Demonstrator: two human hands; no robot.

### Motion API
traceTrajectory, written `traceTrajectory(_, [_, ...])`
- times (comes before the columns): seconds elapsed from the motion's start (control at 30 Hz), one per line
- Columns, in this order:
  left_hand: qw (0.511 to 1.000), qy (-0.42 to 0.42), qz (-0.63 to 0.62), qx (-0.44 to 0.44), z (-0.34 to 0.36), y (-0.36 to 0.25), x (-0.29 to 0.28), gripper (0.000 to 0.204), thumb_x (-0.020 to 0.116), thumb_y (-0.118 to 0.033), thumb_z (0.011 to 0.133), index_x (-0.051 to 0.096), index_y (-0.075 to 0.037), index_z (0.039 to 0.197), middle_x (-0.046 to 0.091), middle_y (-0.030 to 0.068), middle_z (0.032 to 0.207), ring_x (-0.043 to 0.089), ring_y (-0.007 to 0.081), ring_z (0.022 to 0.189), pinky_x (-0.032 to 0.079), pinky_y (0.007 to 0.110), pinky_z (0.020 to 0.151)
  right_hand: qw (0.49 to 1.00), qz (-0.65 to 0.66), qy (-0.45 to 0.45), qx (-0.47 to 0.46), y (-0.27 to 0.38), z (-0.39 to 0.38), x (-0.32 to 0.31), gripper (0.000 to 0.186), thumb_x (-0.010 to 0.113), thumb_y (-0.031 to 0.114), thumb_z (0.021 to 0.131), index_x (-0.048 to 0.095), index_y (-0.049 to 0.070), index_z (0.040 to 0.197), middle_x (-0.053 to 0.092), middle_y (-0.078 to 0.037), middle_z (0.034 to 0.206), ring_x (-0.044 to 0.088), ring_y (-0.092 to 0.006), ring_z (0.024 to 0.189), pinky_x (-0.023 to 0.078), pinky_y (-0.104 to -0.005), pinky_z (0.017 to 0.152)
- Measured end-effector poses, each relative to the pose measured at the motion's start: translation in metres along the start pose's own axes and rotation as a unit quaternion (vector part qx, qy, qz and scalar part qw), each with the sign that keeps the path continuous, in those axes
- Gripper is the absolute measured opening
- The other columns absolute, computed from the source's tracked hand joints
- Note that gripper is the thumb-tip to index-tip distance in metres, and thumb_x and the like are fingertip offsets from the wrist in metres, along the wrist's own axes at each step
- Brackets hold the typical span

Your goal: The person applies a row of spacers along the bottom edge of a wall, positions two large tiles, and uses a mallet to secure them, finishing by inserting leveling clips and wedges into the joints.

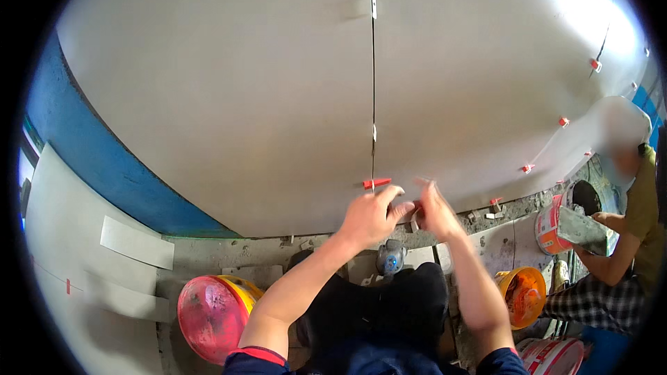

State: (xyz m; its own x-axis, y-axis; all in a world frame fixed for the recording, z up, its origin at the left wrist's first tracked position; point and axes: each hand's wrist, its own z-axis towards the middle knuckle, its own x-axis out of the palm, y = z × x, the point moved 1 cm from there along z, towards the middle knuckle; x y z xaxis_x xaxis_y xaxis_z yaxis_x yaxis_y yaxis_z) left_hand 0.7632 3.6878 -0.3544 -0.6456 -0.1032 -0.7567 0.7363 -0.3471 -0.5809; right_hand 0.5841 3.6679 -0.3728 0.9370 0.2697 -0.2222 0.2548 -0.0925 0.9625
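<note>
Two large grey wall tiles [292, 111] meet at a dark vertical joint in front of me. Near its foot, a red levelling wedge [377, 183] sits crosswise in a clip. My left hand [372, 219] is just below the wedge, thumb and index finger apart, with nothing visible between them. Beside it, my right hand [436, 217] is raised, slightly blurred, its fingers pinched together. A small pale piece shows at its fingertips, too smeared to name. Higher up the joint are a white clip [374, 7] and another clip [374, 132].
On the floor between my knees stands a grey and blue tool [391, 257]. A pink-and-yellow bucket [212, 316] is at left, an orange bucket [521, 297] at right. A co-worker [625, 236] at far right handles another bucket [552, 226]. Tile strips [137, 242] lean at left.
</note>
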Motion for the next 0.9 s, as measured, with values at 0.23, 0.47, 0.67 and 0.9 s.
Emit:
traceTrajectory(0.23, [0.97, 0.062, -0.224, 0.067, -0.043, -0.006, -0.008, 0.019, 0.069, -0.006, 0.085, 0.063, -0.002, 0.103, 0.066, 0.0077, 0.08, 0.061, 0.0166, 0.069, 0.05, 0.033, 0.066, 0.992, -0.024, 0.041, -0.118, -0.002, -0.034, 0.038, 0.078, 0.024, 0.067, 0.095, 0.03, 0.01, 0.148, 0.052, -0.001, 0.077, 0.044, -0.0077, 0.062, 0.038, -0.0239, 0.057])
traceTrajectory(0.47, [0.982, -0.049, -0.177, 0.032, -0.041, 0.019, -0.046, 0.028, 0.07, -0.01, 0.087, 0.055, -0.003, 0.11, 0.067, 0.0108, 0.089, 0.066, 0.0183, 0.076, 0.052, 0.03, 0.069, 0.981, 0.159, 0.1, -0.042, 0.013, -0.028, 0.033, 0.033, 0.047, 0.034, 0.102, 0.057, 0.002, 0.103, 0.058, -0.003, 0.074, 0.051, -0.0071, 0.059, 0.043, -0.0249, 0.055])
traceTrajectory(0.67, [0.967, -0.162, 0.103, 0.167, -0.012, 0.012, -0.078, 0.024, 0.071, -0.012, 0.082, 0.061, -0.005, 0.103, 0.062, 0.0091, 0.089, 0.063, 0.0281, 0.076, 0.053, 0.037, 0.066, 0.978, 0.187, 0.051, -0.079, 0.044, -0.007, 0.04, 0.027, 0.051, 0.025, 0.1, 0.061, 0.0, 0.105, 0.058, -0.002, 0.074, 0.049, -0.0075, 0.058, 0.041, -0.0233, 0.054])
traceTrajectory(0.9, [0.915, -0.258, 0.237, 0.201, 0.045, 0.056, -0.083, 0.016, 0.067, -0.01, 0.082, 0.059, -0.003, 0.095, 0.058, 0.0076, 0.082, 0.062, 0.0252, 0.075, 0.054, 0.035, 0.059, 0.986, 0.162, -0.027, -0.041, -0.008, -0.005, 0.013, 0.028, 0.056, 0.029, 0.096, 0.058, 0.002, 0.091, 0.06, -0.005, 0.074, 0.052, -0.0094, 0.058, 0.042, -0.0254, 0.054])
